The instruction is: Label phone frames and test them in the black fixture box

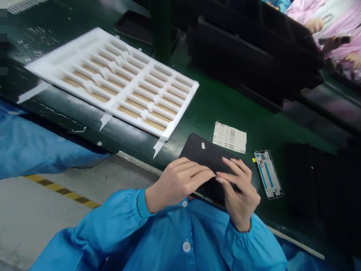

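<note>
My left hand [183,180] and my right hand [239,186] meet at the fingertips over a black mat [194,146] at the bench edge. Pinched between them is a tiny dark piece [215,175], too small to name. A small white scrap [203,145] lies on the mat. Just beyond the mat is a white sheet of small stickers [229,137], printed in rows. To the right of my right hand lies an opened phone frame [268,175] with blue strips inside and a yellow tab on its left edge.
A white foam tray [113,107] with long slots is taped to the green bench [183,113] at the left. Small shiny bits [36,41] lie behind it. Black panels [254,60] stand at the back. People in pink and blue clothing are at the far right and left.
</note>
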Available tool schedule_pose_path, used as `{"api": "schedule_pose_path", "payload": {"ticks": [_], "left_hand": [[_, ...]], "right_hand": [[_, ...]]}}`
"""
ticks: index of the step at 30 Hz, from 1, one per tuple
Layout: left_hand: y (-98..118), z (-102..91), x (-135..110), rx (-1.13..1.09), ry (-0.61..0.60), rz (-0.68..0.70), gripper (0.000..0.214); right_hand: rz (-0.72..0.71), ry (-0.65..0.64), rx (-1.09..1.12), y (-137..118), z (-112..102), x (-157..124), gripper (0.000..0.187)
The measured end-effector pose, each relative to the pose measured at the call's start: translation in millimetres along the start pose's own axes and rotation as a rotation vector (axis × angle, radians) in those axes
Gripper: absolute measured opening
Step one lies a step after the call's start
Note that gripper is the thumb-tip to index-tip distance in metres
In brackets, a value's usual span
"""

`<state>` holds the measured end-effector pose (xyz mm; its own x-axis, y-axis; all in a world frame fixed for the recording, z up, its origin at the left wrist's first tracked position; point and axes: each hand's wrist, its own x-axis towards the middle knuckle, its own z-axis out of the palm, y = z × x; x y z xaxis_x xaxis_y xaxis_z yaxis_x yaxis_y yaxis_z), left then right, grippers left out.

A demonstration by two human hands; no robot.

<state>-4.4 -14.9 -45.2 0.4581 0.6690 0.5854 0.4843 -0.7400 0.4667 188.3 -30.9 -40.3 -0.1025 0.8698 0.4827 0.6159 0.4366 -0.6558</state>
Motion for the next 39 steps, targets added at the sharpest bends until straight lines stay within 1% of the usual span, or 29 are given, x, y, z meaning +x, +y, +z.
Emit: {"api": "schedule_pose_path", "payload": {"ticks": [6,12,19,22,24,26,28,31,32,34,36,37,39], "left_hand": [[0,-2.7,2,0.031,0.001,0.004,0.018],[1,-4.7,3,0.024,0.008,0.014,0.019],[1,-4.5,3,0.03,0.005,0.028,0.017],[2,-4.1,2,0.016,-0.014,0.031,0.014],[2,-3.6,0,0.014,-0.023,0.027,0.015],[2,-3.2,-1,0.01,-0.028,0.021,0.016],[1,-3.2,-3,0.003,-0.032,0.012,0.018],[2,-4.1,-2,0.003,-0.036,0.011,0.018],[3,-4.5,-1,0.011,-0.042,0.012,0.017],[7,-5.3,2,0.055,-0.062,0.009,0.019],[11,-7.1,7,0.115,-0.124,0.007,0.024],[13,-9.2,9,0.138,-0.166,0.007,0.027],[14,-18.4,13,0.139,-0.261,-0.003,0.029]], "right_hand": [[-0.05,-0.071,0.019,3,-5,4,0.026],[-0.218,-0.133,0.023,3,-12,6,0.033],[-0.201,-0.142,0.024,9,-9,-2,0.044],[-0.22,-0.099,0.02,9,-10,-6,0.05],[-0.25,-0.045,-0.027,9,-12,-7,0.047],[-0.304,-0.027,-0.124,8,-16,-7,0.039],[-0.39,-0.049,-0.234,6,-19,-6,0.033],[-0.545,-0.077,-0.379,4,-23,-5,0.031],[-0.577,-0.079,-0.412,3,-23,-4,0.031],[-0.564,-0.071,-0.432,2,-23,-3,0.027],[-0.461,-0.015,-0.338,3,-23,-1,0.026],[-0.396,0.042,-0.254,4,-25,1,0.03],[-0.294,0.211,-0.079,7,-32,3,0.043]]}}
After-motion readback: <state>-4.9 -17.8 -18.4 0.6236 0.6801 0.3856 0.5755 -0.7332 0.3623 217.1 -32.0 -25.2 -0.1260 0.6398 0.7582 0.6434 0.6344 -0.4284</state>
